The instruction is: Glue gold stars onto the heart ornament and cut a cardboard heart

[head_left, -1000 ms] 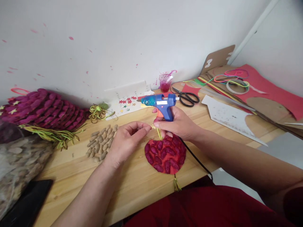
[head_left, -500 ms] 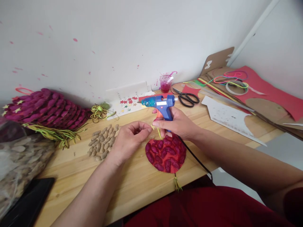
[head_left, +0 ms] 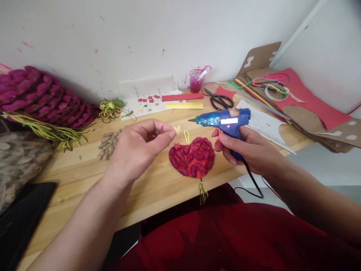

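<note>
My left hand (head_left: 141,146) pinches a small pale-yellow star (head_left: 176,130) between thumb and forefinger, held up over the wooden tabletop (head_left: 152,184). My right hand (head_left: 249,146) is wrapped around the handle of a blue glue gun (head_left: 208,119), fingers by its orange trigger; I can't tell whether I'm squeezing it. The nozzle points left towards the star, near it with a gap in view.

I judge this to be the gluing step, with the star ready for its dab. The next move calls for a steady pinch, the hot tip kept clear of my fingertips, and only a little glue on so small a thing.

The red, roughly heart-shaped piece (head_left: 191,158) lies between my hands on the table, its flat base ridged with glossy, wrinkled purple-red pods. A red star sits by its far left edge, a thin yellow loop (head_left: 186,137) stands at its far side, and a stringy yellow-green tassel (head_left: 203,194) hangs at the near side. Further left, rough tan peanuts (head_left: 107,145) lie heaped, partly behind my hand.
</note>
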The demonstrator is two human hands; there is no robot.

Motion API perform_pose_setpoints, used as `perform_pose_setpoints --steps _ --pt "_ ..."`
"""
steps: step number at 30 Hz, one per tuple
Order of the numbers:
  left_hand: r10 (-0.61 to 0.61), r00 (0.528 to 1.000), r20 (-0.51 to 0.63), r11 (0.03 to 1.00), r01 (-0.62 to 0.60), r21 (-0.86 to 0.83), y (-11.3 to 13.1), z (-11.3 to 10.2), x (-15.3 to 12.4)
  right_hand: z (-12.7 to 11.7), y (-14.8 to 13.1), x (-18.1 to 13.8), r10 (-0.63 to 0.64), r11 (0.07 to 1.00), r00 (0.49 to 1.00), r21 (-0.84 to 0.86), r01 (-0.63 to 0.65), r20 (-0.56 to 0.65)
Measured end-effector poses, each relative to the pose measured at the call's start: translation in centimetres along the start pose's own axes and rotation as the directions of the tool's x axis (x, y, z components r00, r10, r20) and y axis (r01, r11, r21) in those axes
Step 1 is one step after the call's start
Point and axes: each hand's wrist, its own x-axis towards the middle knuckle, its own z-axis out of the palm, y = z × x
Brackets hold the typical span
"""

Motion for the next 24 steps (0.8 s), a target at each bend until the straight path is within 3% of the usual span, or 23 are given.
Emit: perform_pose_setpoints --steps 5,8,11,17,24 --pt "0.215 0.976 0.046 0.952 -0.22 0.212 -1.4 1.0 -6.7 -0.4 0.0 -3.4 0.069 0.95 0.993 -0.31 -0.038 0.091" --pt "0.398 0.914 0.083 0.868 -0.404 0.288 -3.2 1.9 -9.7 0.1 -0.1 -4.0 0.073 0.89 0.992 -0.455 -0.016 0.107" --pt "0.499 0.86 0.111 0.781 -0.501 0.374 -4.5 2.4 -10.7 0.8 -0.3 -3.8 0.049 0.845 0.989 -0.533 0.031 0.136" --pt "0.513 0.84 0.179 0.72 -0.534 0.444 -5.2 2.3 -10.4 2.0 -0.5 -2.9 0.036 0.795 0.987 -0.603 0.065 0.155" --pt "0.471 0.85 0.236 0.725 -0.526 0.446 -5.7 2.3 -10.3 2.7 -0.8 -2.2 -0.045 0.726 0.983 -0.67 0.155 0.178"
